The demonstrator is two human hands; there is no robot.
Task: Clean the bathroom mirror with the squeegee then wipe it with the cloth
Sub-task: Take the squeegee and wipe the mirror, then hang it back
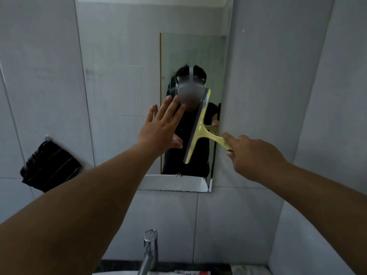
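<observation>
A dark striped cloth [50,165] hangs from a wall hook at left. The left hand [160,128] is spread flat against the rectangular wall mirror [129,76]. The right hand [256,155] grasps the yellow plastic squeegee [198,128], blade tilted on the glass.

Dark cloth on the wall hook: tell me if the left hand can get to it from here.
Probably yes. The left hand is open and holds nothing, and only bare tile lies between it and the dark cloth down to its left.
</observation>
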